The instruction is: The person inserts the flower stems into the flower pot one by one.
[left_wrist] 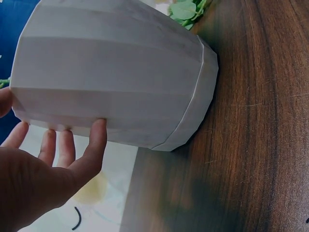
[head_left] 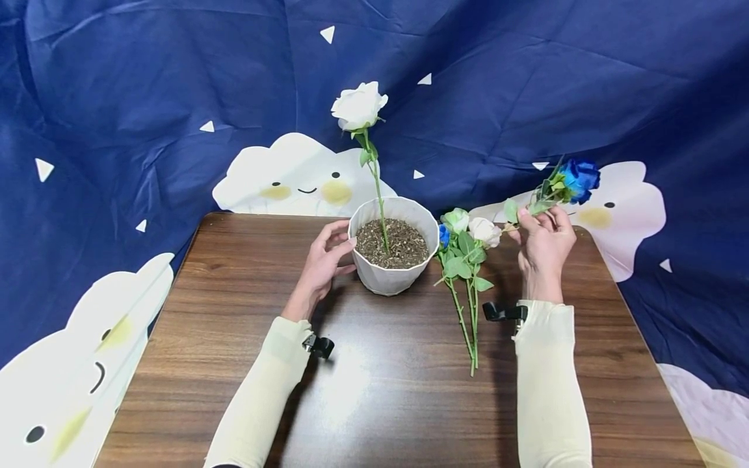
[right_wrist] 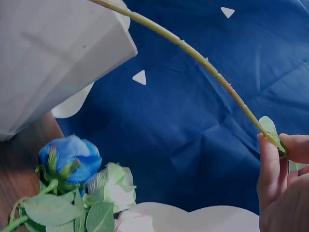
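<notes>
On the table (head_left: 409, 416), a white pot (head_left: 386, 279) held dirt (head_left: 409, 250) and one white rose (head_left: 359, 107); the left hand (head_left: 326, 259) touched the pot's side with spread fingers, and the right hand (head_left: 545, 244) pinched a blue rose (head_left: 579, 181) by its stem (right_wrist: 207, 67) near loose flowers (head_left: 465, 244)

Five roses (head_left: 359, 106) (head_left: 581, 181) (head_left: 444, 235) (head_left: 456, 220) (head_left: 485, 232), one pot (head_left: 386, 278) counted
Two blue, two white and one pale green are seen, with two hands (head_left: 323, 259) (head_left: 544, 242), one table (head_left: 234, 338).

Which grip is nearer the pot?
Left. The left grip touches the outside of the pot on its left; the right grip is clear of it, out to the right past the loose roses, holding a blue rose.
</notes>
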`<state>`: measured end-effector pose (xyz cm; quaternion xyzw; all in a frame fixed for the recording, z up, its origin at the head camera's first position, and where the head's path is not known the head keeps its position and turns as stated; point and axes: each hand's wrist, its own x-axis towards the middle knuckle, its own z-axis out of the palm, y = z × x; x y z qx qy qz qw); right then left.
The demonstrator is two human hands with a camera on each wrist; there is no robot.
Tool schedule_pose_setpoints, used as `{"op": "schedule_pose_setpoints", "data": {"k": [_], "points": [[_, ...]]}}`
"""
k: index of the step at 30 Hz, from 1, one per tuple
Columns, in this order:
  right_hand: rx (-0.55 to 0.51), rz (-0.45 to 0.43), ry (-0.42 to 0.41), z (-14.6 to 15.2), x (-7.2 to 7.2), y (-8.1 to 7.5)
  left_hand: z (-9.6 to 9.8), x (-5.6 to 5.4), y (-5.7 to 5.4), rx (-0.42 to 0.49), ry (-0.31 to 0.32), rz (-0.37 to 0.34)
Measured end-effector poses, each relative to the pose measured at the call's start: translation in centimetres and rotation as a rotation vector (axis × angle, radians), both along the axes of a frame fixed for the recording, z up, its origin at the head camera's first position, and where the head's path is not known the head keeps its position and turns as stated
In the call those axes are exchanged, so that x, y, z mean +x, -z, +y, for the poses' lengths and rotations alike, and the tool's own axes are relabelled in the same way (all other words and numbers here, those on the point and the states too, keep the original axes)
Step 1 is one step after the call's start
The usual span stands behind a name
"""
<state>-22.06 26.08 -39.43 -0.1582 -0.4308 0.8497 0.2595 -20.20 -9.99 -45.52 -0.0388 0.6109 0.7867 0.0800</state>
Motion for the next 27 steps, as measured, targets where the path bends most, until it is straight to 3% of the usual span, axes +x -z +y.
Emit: {"op": "schedule_pose_setpoints", "data": {"k": [17,27], "points": [[-0.038,0.073,0.003,-2.1,-1.0,-2.3,0.0,0.1,-0.1,-0.003,0.002,0.009],[-0.021,0.112,0.033,-3.8,-1.5,-2.8,0.2,0.1,-0.1,-0.001,0.000,0.019]]}}
